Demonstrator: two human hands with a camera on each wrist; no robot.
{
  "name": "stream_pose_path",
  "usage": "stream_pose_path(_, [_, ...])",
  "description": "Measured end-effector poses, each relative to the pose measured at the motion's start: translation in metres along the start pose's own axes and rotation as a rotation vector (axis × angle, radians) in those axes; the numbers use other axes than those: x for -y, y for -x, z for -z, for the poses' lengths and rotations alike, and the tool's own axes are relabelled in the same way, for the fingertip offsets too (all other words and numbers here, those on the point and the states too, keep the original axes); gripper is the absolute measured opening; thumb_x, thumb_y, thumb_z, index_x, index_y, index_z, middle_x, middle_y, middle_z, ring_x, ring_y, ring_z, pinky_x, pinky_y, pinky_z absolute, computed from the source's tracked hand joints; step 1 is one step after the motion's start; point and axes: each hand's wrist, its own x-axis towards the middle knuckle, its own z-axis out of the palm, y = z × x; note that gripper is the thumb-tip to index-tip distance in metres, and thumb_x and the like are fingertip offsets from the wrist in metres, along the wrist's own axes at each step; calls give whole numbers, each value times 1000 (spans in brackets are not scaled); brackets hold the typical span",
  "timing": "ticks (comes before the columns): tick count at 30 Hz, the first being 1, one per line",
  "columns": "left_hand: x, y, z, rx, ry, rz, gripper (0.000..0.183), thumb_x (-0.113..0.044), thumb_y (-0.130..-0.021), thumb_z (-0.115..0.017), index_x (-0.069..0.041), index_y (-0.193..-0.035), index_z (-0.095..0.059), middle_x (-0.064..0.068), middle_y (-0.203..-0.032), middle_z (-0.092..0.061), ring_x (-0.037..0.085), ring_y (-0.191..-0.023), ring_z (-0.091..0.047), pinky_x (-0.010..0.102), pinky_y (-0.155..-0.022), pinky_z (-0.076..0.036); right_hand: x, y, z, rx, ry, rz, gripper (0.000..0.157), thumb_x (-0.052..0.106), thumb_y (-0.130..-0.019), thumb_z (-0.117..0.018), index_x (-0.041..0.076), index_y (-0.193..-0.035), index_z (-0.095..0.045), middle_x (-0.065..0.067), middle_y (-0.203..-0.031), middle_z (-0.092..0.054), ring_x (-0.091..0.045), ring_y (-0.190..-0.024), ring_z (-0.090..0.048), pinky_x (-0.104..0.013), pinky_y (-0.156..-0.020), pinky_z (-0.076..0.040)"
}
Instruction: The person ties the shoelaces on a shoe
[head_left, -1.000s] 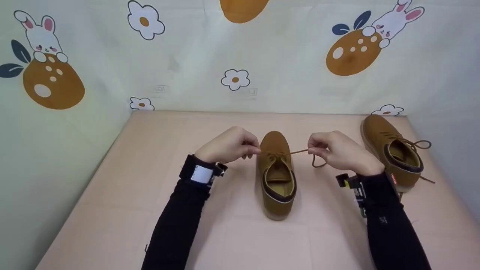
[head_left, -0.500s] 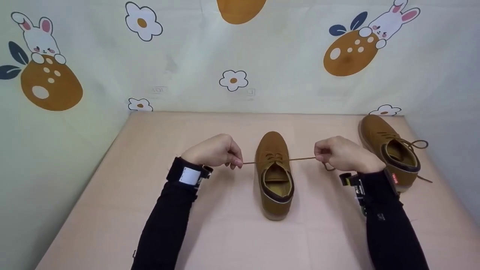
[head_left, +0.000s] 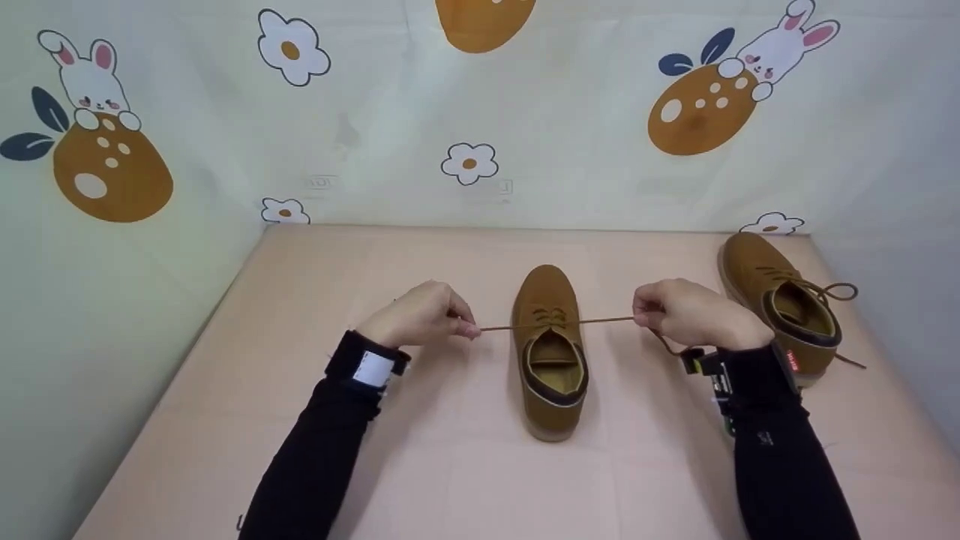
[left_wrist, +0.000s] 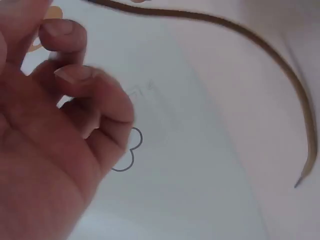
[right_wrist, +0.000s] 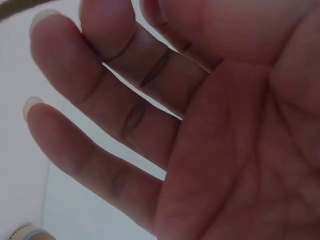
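Rabbit-printed cloth (head_left: pixel 390 112) backs the tabletop (head_left: pixel 495 480), where a brown shoe (head_left: pixel 553 352) points toe-away between the left hand (head_left: pixel 424 315) (slightly nearer) and the right hand (head_left: pixel 686 313), each pinching the lace (head_left: pixel 606 320) taut across it.

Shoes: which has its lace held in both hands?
The middle shoe: left hand and right hand pinch its lace, drawn straight. The far-right shoe has a loose lace, unheld.

Lace (right_wrist: pixel 19 6) cropped in right wrist view, red tag (head_left: pixel 793 361) too small to read
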Motion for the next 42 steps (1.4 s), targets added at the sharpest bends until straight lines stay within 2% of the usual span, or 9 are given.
stream_pose_path(5, [5,2,1,-10,144,120,28,-26,-98,-65,-4,-83,-75,3,-69,-70,19,-60,-66,29,-58,-52,3,2,2,-6,28,-14,16,9,-96,-60,15,-82,-64,5,-75,-58,-16,-72,-53,-36,-71,-44])
stream_pose_path(13, [-4,-29,7,-401,213,154,18,-25,-94,-70,-10,-88,-77,1,-80,-73,17,-72,-68,29,-65,-55,3,2,1,-11,32,2,14,10,-96,-60,12,-83,-64,6,-75,-57,-15,-71,-52,-36,-68,-44])
stream_pose_path(18, [-21,-57,13,-480,323,120,11,-17,-93,-71,-6,-95,-76,2,-84,-72,12,-75,-67,26,-68,-55,5,2,0,-20,36,16,13,9,-96,-60,12,-83,-64,6,-75,-58,-15,-71,-53,-36,-68,-44])
stream_pose_path(26, [-35,-85,15,-501,308,-17,11,-10,-93,-70,-5,-102,-74,4,-96,-73,11,-88,-69,24,-77,-53,9,0,0,-14,43,6,12,11,-96,-60,13,-86,-65,6,-78,-60,-16,-73,-54,-37,-70,-45])
stream_pose_path(30, [-35,-100,8,-449,346,-34,17,-6,-94,-68,-3,-111,-70,9,-104,-73,15,-95,-69,26,-82,-53,10,0,-1,-9,44,0,13,12,-97,-60,14,-85,-64,6,-77,-59,-15,-72,-53,-37,-69,-44])
stream_pose_path(33, [-33,-104,-1,-348,321,76,33,-14,-97,-66,-4,-128,-60,10,-109,-72,20,-100,-69,29,-83,-53,11,0,-1,-4,44,1,14,12,-96,-60,14,-83,-63,6,-76,-59,-15,-71,-53,-37,-69,-44])
stream_pose_path(36, [-33,-97,-11,-279,163,257,46,-33,-99,-63,-4,-134,-55,10,-110,-71,22,-96,-68,32,-80,-52,11,0,-1,-2,40,1,13,11,-96,-60,14,-84,-64,6,-76,-59,-14,-70,-53,-37,-69,-44])
stream_pose_path(39, [-36,-81,-19,-231,50,401,52,-50,-98,-57,-2,-115,-68,10,-94,-73,22,-79,-69,36,-72,-53,12,0,-1,-2,39,0,12,12,-96,-61,14,-85,-65,5,-76,-59,-14,-70,-53,-37,-69,-44])
stream_pose_path(42, [-40,-63,-28,-173,141,426,55,-53,-97,-56,-1,-90,-74,12,-78,-73,24,-61,-67,41,-64,-55,11,0,-1,-3,43,5,11,13,-95,-62,13,-84,-65,5,-76,-59,-14,-70,-53,-37,-68,-44])
